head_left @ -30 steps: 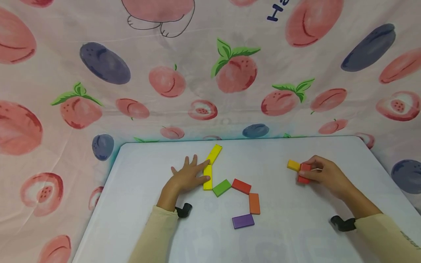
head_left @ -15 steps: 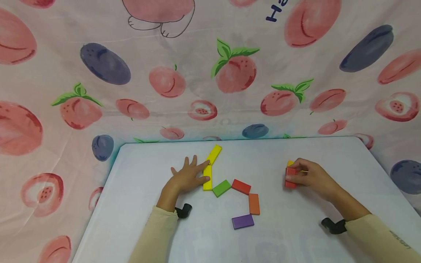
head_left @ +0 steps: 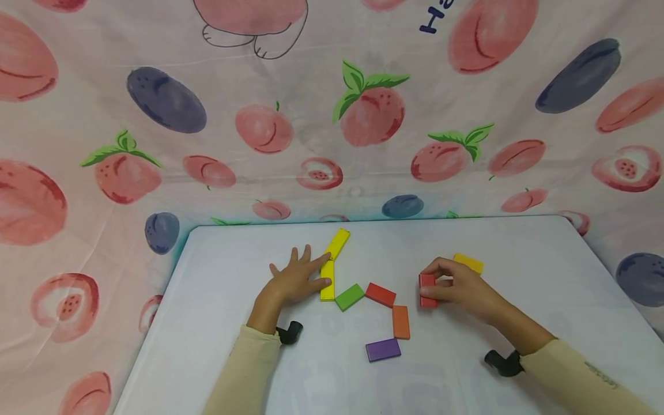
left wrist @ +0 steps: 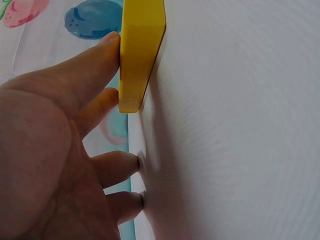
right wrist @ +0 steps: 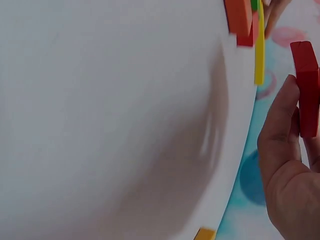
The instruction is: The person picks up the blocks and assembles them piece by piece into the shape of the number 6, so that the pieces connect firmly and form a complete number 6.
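Observation:
My right hand (head_left: 461,288) pinches a red block (head_left: 427,290) between thumb and fingers, to the right of a row of coloured blocks. In the right wrist view that red block (right wrist: 306,92) is held off the white tabletop. My left hand (head_left: 298,278) lies spread at the row's left side. Its thumb rests on the lower yellow block (head_left: 327,291), and the index fingertip is where that meets the upper yellow block (head_left: 340,242). From there the row bends through a green block (head_left: 350,297), a second red block (head_left: 381,294), an orange block (head_left: 401,322) and a purple block (head_left: 383,350).
Behind my right hand, a loose yellow block (head_left: 469,263) lies on the white tabletop (head_left: 233,248). A fruit-printed cloth (head_left: 358,173) rises along the far edge and continues down the sides. Black wrist cameras protrude beside both sleeves.
My right hand has carried the red block leftward, closer to the row. The loose yellow block behind it has come more into sight. My left hand has stayed in place.

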Action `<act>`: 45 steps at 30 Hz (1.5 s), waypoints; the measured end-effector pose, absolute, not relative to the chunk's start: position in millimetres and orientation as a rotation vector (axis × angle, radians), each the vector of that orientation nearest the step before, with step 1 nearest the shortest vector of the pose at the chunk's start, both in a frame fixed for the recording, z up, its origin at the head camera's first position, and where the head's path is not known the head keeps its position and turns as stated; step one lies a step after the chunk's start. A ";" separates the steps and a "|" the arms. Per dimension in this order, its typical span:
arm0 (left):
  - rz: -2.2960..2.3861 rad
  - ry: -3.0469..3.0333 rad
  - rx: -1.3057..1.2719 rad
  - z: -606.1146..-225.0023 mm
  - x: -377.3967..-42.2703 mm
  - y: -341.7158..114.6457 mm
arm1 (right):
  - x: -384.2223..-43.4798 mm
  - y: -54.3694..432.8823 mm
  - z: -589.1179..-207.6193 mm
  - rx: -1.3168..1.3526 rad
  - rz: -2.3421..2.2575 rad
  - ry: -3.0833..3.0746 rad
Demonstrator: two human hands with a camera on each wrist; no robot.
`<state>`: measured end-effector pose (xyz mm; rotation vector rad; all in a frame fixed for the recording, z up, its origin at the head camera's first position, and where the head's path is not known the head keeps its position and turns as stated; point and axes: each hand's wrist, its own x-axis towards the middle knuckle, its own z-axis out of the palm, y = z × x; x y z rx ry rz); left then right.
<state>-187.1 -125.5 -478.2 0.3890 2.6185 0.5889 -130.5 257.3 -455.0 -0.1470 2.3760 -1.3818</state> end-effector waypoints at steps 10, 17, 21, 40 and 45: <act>0.598 2.621 0.385 -478.0 -187.9 -124.2 | -129.6 225.1 -451.7 -0.227 -1.432 2.231; 0.606 2.627 0.385 -477.3 -187.8 -124.0 | -130.9 200.2 -451.1 -0.283 -1.413 2.187; 0.608 2.625 0.377 -475.4 -187.3 -124.4 | -132.3 185.4 -451.2 -0.302 -1.387 2.173; 0.600 2.631 0.362 -475.8 -187.7 -122.7 | -128.1 143.0 -452.2 -0.475 -1.280 2.131; 0.599 2.633 0.362 -476.5 -187.8 -122.5 | -125.2 134.0 -456.0 -0.484 -1.267 2.121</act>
